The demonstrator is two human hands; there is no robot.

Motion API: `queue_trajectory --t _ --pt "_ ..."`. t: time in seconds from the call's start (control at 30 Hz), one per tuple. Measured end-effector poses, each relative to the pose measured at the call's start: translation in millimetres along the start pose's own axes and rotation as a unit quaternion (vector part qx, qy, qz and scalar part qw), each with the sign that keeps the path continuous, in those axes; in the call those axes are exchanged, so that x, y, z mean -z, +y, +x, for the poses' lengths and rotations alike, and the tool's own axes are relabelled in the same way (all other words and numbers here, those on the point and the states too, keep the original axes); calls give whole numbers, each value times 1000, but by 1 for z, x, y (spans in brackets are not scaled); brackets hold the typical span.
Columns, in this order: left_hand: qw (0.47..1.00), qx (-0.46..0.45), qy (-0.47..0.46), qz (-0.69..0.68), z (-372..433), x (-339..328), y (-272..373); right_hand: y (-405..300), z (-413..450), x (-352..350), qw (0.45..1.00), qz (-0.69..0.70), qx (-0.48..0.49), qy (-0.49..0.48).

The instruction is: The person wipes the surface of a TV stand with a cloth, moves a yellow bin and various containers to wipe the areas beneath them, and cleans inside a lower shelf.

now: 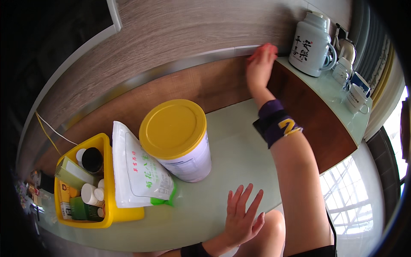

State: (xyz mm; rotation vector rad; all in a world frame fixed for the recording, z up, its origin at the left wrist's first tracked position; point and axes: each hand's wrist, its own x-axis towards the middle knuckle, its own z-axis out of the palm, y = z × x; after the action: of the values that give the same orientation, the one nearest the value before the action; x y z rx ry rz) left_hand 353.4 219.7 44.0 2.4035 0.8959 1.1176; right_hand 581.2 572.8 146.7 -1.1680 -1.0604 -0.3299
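My right hand [260, 72] reaches to the far right corner of the glass-topped table [236, 144], against the metal strip [247, 50] along the wall. Something red [271, 51], apparently a cloth, shows at its fingers; the hand hides most of it. A purple and black wristband [277, 123] is on that arm. My left hand [242, 218] is empty, fingers spread, over the near table edge by my knee. Left of both hands stands a large white can with a yellow lid [173, 128]. A white and green pouch [141, 173] bearing writing leans between it and a yellow basket [109, 205].
Small boxes and bottles [90, 194] fill the basket. To the right, a raised glass-topped cabinet [321, 93] holds a white thermos jug [310, 45], a metal kettle [346, 49] and several cups [356, 99]. White and yellow cords [53, 127] run behind the basket.
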Motion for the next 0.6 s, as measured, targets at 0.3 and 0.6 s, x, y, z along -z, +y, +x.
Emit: queue_trajectory --t 0.3,0.6 --pt "1000 0 -14 -2 1 0 2 18 13 13 992 -106 48 57" --pt "1000 -11 -6 8 -2 -5 1 -13 -26 -14 984 -86 146 63"
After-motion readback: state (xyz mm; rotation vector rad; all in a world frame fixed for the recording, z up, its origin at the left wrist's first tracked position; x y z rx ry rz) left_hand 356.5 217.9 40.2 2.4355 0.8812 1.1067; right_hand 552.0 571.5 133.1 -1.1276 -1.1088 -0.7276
